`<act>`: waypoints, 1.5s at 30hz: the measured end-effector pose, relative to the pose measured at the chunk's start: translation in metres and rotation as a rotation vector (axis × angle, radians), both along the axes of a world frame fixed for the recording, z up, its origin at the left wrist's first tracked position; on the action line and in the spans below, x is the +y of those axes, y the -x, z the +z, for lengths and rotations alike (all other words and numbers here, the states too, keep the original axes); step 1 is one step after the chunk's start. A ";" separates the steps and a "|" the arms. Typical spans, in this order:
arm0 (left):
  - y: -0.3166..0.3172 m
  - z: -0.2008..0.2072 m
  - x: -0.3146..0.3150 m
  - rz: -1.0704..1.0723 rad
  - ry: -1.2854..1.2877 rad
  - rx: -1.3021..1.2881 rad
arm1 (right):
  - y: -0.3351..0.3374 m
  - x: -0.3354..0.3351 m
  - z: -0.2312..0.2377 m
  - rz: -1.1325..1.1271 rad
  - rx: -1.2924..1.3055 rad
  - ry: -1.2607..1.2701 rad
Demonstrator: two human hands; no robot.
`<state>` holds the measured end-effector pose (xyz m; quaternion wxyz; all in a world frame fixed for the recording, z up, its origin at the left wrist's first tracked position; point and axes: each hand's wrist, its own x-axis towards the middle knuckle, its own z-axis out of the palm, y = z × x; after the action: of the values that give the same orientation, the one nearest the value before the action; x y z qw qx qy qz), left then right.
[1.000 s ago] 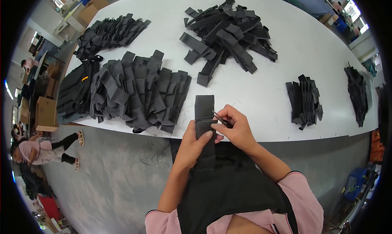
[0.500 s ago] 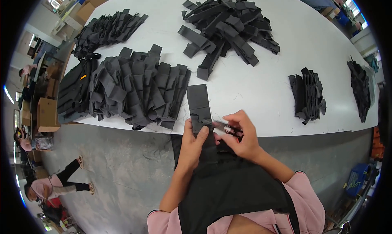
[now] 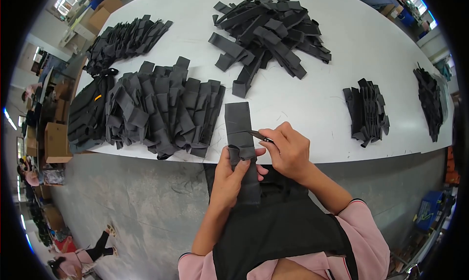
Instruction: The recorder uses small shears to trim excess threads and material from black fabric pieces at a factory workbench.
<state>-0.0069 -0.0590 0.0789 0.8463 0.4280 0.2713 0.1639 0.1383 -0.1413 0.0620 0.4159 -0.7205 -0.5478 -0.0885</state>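
A dark grey fabric strap piece [image 3: 238,118] is upright at the table's near edge, its lower end hanging over my apron. My left hand [image 3: 228,178] grips it around the middle, thumb in front and fingertips showing at its right side. My right hand [image 3: 291,152] holds small dark thread snips [image 3: 264,138], most of their body hidden in my fingers. The tip of the snips touches the strap's right edge, at a seam above my left thumb.
On the white table [image 3: 312,104] lie a loose heap of straps [image 3: 268,33], a wide row of straps [image 3: 163,106], a black bag-like piece [image 3: 88,109] and a small stack [image 3: 366,111]. Another bundle [image 3: 431,104] lies far right. A person [image 3: 80,260] walks at lower left.
The snips have moved up along the strap, from beside my left thumb to the higher seam. My left hand still holds the strap. The walking person has moved down in the picture.
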 end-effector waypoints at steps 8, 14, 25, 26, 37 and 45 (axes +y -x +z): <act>0.000 -0.005 -0.001 -0.008 -0.020 -0.049 | 0.002 -0.001 0.002 0.031 0.370 -0.070; 0.001 -0.013 -0.003 -0.005 -0.135 -0.017 | 0.006 0.004 0.007 0.078 0.262 -0.058; 0.003 -0.012 -0.001 -0.026 -0.167 0.023 | 0.004 0.011 0.010 0.195 0.130 0.026; 0.003 -0.012 -0.001 -0.041 -0.157 0.027 | 0.005 0.011 0.010 0.193 0.129 0.027; 0.006 -0.011 -0.006 -0.045 -0.131 0.022 | 0.012 0.008 0.010 0.137 0.102 0.042; 0.004 -0.017 0.005 -0.068 -0.020 0.031 | 0.009 0.012 0.006 0.135 0.476 0.097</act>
<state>-0.0114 -0.0539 0.0623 0.8427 0.4481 0.2681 0.1312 0.1297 -0.1288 0.0683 0.5032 -0.7019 -0.4849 0.1379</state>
